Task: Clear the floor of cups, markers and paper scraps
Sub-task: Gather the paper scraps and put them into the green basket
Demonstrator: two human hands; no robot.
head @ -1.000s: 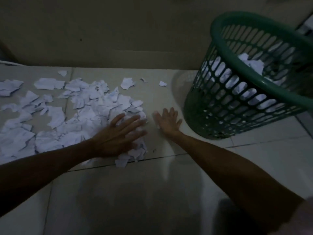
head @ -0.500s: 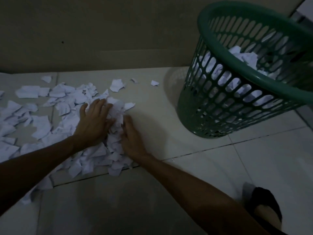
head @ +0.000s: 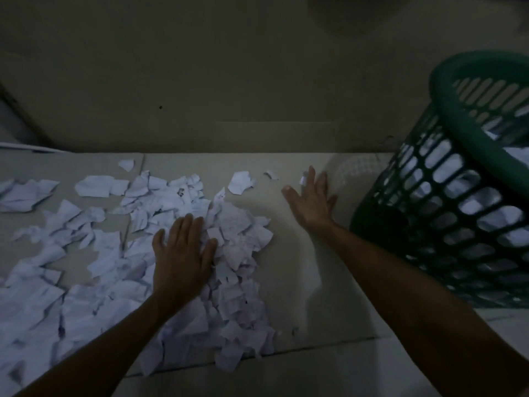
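Torn white paper scraps [head: 234, 253] lie in a wide heap across the tiled floor, from the left edge to the middle. My left hand [head: 181, 253] rests flat on the heap, fingers spread, holding nothing. My right hand [head: 310, 200] is flat on bare tile to the right of the heap, fingers apart, close to a small scrap [head: 303, 180] at its fingertips. Two loose scraps [head: 240, 181] lie just left of that hand. A green slatted basket [head: 446, 224] stands at the right and holds white paper. No cups or markers are in view.
A plain wall [head: 229, 81] runs along the back, close behind the scraps. Bare tile [head: 300, 282] lies between the heap and the basket. The room is dim.
My right hand has left the heap and moved right and away from me onto bare tile near the basket. My left hand stays on the scraps. The view has shifted left.
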